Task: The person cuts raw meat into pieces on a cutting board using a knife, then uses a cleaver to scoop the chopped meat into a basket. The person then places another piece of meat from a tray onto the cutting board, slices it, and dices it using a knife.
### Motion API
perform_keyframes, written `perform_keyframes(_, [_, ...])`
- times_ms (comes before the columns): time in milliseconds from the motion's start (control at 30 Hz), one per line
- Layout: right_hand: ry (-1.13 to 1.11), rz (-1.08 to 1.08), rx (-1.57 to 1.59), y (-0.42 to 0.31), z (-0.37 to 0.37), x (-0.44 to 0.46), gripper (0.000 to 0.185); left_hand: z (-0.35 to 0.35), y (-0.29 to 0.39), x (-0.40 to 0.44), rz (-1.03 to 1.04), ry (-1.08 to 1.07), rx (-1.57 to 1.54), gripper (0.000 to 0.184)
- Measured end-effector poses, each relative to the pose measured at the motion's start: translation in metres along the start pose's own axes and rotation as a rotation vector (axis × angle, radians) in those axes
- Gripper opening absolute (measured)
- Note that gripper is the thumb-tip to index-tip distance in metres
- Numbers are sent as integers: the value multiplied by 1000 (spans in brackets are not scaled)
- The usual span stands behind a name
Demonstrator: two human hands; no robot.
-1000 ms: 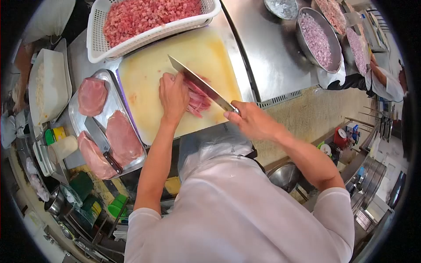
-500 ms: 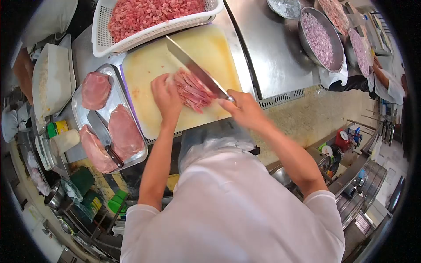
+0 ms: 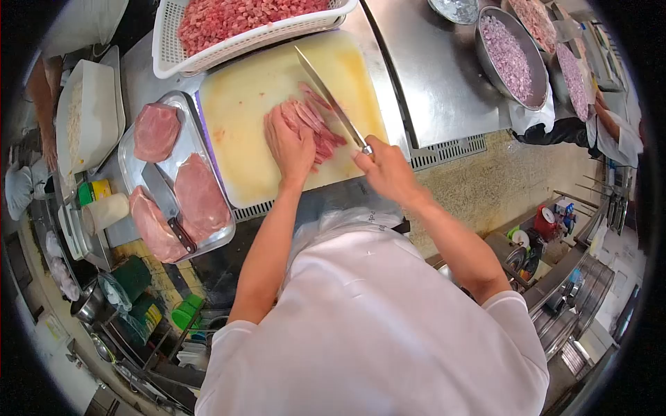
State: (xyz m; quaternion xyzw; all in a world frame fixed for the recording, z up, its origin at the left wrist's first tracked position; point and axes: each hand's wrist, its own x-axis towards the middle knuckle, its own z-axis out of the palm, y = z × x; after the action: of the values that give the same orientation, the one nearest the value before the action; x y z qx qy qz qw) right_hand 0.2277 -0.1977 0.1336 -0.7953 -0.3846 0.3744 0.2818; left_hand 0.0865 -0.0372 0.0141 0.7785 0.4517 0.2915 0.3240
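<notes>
My right hand (image 3: 385, 168) is closed around the handle of a large kitchen knife (image 3: 331, 98), its blade slanting up and to the left over the cutting board (image 3: 239, 118). Cut strips of raw meat (image 3: 312, 123) lie in a pile on the board, left of the blade. Curved over the left side of that pile, my left hand (image 3: 291, 149) grips the strips, though its fingertips are partly hidden. A few strips lie apart near the middle of the blade.
A metal tray (image 3: 187, 104) at the left holds thick meat slabs (image 3: 199, 194) and a second knife (image 3: 163, 194). Behind the board stands a white basket (image 3: 257, 45) of diced meat. Bowls of chopped onion (image 3: 510, 62) and a co-worker's arm (image 3: 607, 114) are at the right.
My left hand has moved right, onto the strips. The knife blade has shifted right and turned steeper, away from the pile. Some strips have separated at the pile's upper right.
</notes>
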Motion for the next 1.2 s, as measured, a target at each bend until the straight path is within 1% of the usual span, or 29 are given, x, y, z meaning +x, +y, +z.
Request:
perform_keyframes(67, [-101, 79, -5, -15, -25, -7, 37, -7, 9, 7, 29, 46, 140, 62])
perform_keyframes(100, [-105, 74, -2, -16, -31, -11, 38, -8, 12, 10, 45, 69, 208, 58])
perform_keyframes(200, [-91, 44, 1, -12, -34, -25, 39, -8, 18, 10, 30, 93, 221, 59])
perform_keyframes(267, [-46, 7, -5, -4, -28, -30, 39, -12, 21, 13, 52, 46, 181, 60])
perform_keyframes(300, [-37, 20, 15, -5, -27, -32, 39, -13, 23, 16, 65, 24, 159, 61])
perform_keyframes(400, [-25, 48, 47, -8, -21, -40, 39, -12, 29, 22, 101, 40, 232, 57])
perform_keyframes(500, [-24, 38, 62, -5, -15, -47, 38, -9, 23, 22, 186, 105, 197, 46])
perform_keyframes(567, [-21, 31, 117, -12, -12, -51, 37, -8, 15, 24, 221, 94, 128, 36])
perform_keyframes(667, [-70, 76, 108, -16, -6, -49, 35, -12, 10, 28, 276, 11, 77, 24])
perform_keyframes(700, [-65, 58, 91, -14, -4, -45, 35, -13, 10, 30, 295, -24, 66, 21])
perform_keyframes(800, [-53, 20, 58, -8, 0, -37, 34, -12, 9, 37, 239, 49, -16, 24])
perform_keyframes(867, [-54, 16, 65, -8, -2, -36, 33, -20, 3, 33, 83, 173, -61, 31])
perform_keyframes(900, [-3, -13, 71, -6, -3, -36, 32, -21, -2, 28, 5, 232, -84, 35])
perform_keyframes(967, [98, -75, 79, 0, -10, -30, 31, -14, -6, 15, -161, 227, -209, 48])
perform_keyframes(1000, [99, -67, 9, 4, -14, -24, 31, -7, -8, 9, -245, 225, -270, 55])
perform_keyframes(1067, [103, -58, -129, 12, -18, -9, 31, 16, -2, -3, -182, 172, -151, 64])
perform_keyframes(1100, [125, -126, -175, 21, -8, -7, 32, 23, 2, -7, -152, 143, -92, 69])
perform_keyframes(1167, [171, -262, -266, 40, 20, -1, 33, 26, 11, -5, -115, 152, -60, 68])
perform_keyframes(1200, [134, -244, -208, 34, 30, -1, 33, 27, 13, 0, -92, 160, -45, 68])
